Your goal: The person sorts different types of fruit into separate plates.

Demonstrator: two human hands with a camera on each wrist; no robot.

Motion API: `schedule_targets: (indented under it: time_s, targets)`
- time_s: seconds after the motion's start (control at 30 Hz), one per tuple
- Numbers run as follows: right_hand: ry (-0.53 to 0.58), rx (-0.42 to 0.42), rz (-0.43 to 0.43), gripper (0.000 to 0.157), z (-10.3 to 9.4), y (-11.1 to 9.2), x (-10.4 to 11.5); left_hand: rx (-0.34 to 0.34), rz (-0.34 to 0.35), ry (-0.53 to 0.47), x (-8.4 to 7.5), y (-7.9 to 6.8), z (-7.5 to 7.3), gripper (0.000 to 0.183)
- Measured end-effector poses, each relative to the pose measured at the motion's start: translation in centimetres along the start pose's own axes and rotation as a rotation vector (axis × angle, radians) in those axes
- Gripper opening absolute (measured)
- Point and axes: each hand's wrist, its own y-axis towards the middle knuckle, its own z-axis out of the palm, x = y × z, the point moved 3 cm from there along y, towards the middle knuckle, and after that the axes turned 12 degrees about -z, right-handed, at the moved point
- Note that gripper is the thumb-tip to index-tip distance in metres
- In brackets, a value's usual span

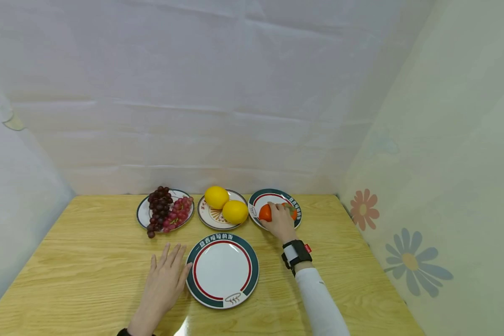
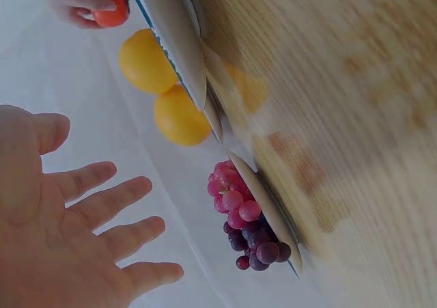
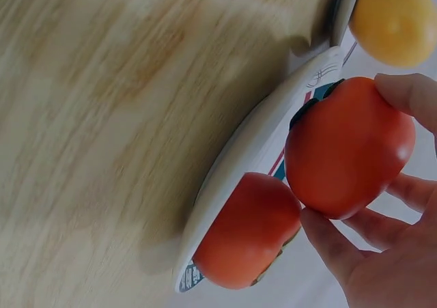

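My right hand point(image 1: 280, 225) grips a red-orange persimmon point(image 3: 349, 147) between thumb and fingers at the back right plate point(image 1: 269, 192). A second persimmon point(image 3: 242, 233) lies in that plate beside the held one, its green calyx partly in sight. My left hand point(image 1: 164, 281) is palm down with fingers spread, just left of the front plate point(image 1: 221, 266), its thumb at the rim. It holds nothing. This front plate is white with a dark green rim and a red ring.
Two yellow lemon-like fruits point(image 1: 235, 212) sit on the back middle plate point(image 1: 212, 223). On the back left plate point(image 1: 141, 212) lie dark purple grapes point(image 1: 160, 205) and pink-red grapes point(image 1: 179, 213). A pale cloth wall point(image 1: 218, 116) stands behind the wooden table point(image 1: 84, 261).
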Motion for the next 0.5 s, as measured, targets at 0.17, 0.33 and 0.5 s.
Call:
schedule_targets:
  time_s: [0.17, 0.33, 0.5]
  targets:
    - [-0.041, 0.031, 0.001, 0.062, 0.6, 0.2, -0.1, 0.009, -0.001, 0.01, 0.1, 0.0, 0.0, 0.048]
    - [-0.072, 0.078, -0.001, 0.062, 1.1, 0.3, -0.2, 0.007, -0.003, 0.015, 0.1, -0.1, 0.1, 0.047]
    - [-0.089, 0.127, -0.021, 0.063, 1.3, 0.5, -0.2, -0.001, -0.003, 0.009, 0.1, -0.1, 0.0, 0.047]
